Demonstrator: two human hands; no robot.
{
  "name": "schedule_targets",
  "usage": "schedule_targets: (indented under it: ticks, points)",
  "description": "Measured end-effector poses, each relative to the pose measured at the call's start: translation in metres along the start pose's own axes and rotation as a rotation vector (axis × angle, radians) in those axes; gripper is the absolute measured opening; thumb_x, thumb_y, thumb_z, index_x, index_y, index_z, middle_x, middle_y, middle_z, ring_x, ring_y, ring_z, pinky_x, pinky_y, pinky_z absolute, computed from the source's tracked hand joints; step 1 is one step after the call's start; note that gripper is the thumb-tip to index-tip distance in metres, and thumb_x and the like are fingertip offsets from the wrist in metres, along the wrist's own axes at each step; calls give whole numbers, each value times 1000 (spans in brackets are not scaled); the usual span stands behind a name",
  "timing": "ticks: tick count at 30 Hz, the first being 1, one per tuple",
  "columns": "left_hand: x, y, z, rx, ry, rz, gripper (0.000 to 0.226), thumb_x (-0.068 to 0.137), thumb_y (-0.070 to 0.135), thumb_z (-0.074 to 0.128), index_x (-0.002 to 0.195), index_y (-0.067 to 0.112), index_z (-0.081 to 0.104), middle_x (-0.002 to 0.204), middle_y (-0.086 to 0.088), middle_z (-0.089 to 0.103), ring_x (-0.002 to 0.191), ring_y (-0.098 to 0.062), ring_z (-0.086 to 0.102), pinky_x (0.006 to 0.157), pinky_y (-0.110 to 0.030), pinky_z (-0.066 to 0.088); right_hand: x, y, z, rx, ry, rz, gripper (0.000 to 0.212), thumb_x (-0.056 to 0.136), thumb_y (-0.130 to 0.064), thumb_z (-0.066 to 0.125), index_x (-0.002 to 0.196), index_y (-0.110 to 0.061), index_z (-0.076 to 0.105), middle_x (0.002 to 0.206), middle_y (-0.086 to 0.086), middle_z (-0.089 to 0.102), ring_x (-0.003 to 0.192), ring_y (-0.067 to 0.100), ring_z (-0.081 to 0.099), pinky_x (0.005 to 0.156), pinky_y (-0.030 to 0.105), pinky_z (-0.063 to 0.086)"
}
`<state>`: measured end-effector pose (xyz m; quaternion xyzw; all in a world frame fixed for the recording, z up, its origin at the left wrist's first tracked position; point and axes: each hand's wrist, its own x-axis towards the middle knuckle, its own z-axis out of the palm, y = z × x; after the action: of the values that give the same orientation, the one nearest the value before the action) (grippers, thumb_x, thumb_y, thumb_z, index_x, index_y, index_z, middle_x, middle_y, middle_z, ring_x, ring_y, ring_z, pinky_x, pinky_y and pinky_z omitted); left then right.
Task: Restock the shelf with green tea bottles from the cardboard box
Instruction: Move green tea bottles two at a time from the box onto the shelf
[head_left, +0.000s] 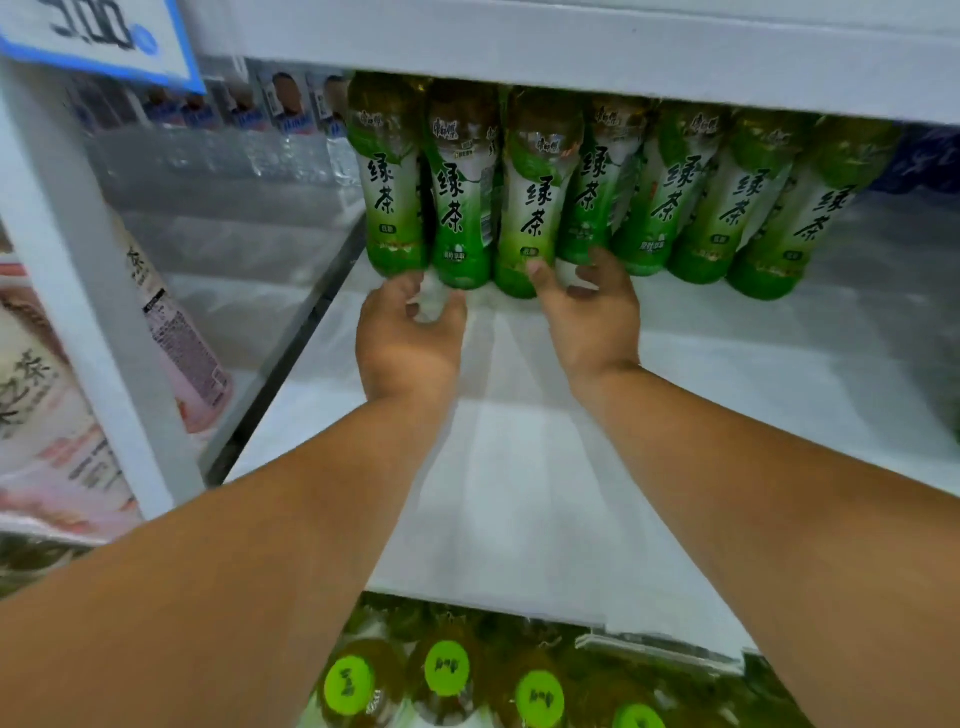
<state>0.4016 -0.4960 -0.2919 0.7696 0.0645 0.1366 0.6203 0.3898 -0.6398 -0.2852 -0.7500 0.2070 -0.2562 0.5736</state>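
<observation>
Nearest the viewer, below the front lip of the shelf (519, 519), green caps (447, 667) mark a further tier of bottles seen from above; whether these stand in the cardboard box cannot be told, and no box wall is visible. Both bare forearms reach over the white shelf board towards its rear. The left hand (408, 338) hovers just before the base of the second bottle (460, 223), fingers loosely curled and spread, holding nothing, possibly brushing the base. The right hand (589, 312) lies with its thumb against the base of the third bottle (535, 208) and its fingers spread towards the fourth bottle (592, 192); a firm grip is not evident. The row of green tea bottles (727, 208) stands upright, touching one another, at the back of the shelf beneath the upper board (623, 62). Beyond, at far left, clear water bottles (291, 135) fill the neighbouring bay.

Risk: the bottles are tall, narrow-based and tightly packed. A push applied low and unevenly would probably tip one backwards or sideways, toppling its neighbours. The bare shelf front leaves nothing to stop a falling bottle rolling off.
</observation>
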Motion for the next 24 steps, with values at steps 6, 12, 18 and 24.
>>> schedule_targets:
  ticks: [6, 12, 18, 24]
  points:
    - [-85, 7, -84, 117, -64, -36, 50, 86, 35, 79, 132, 25, 61, 127, 9, 53, 112, -3, 57, 99, -16, 46, -84, -20, -39, -155, -219, 55, 66, 90, -48, 71, 147, -26, 47, 144, -6, 46, 123, 10, 50, 103, 25, 42]
    - [-199, 65, -210, 223, -16, -333, 68, 86, 47, 75, 146, 28, 47, 133, 13, 51, 108, 0, 54, 85, -17, 48, -194, -91, -97, -231, -503, 173, 63, 91, -51, 68, 145, -29, 47, 141, -11, 49, 122, 10, 54, 104, 31, 46]
    - [-317, 152, -335, 264, 118, -484, 67, 87, 47, 75, 146, 29, 49, 143, 12, 52, 124, -6, 57, 91, -20, 47, -283, -190, -129, -199, -725, 275, 62, 92, -53, 66, 146, -32, 46, 138, -12, 53, 121, 12, 56, 90, 32, 52]
    - [-347, 204, -447, 231, 381, -487, 54, 84, 52, 75, 134, 42, 55, 122, 22, 62, 108, 1, 63, 76, -25, 55, -375, -259, -88, -170, -944, 251, 64, 91, -51, 68, 147, -33, 44, 132, -14, 54, 116, 9, 57, 93, 34, 51]
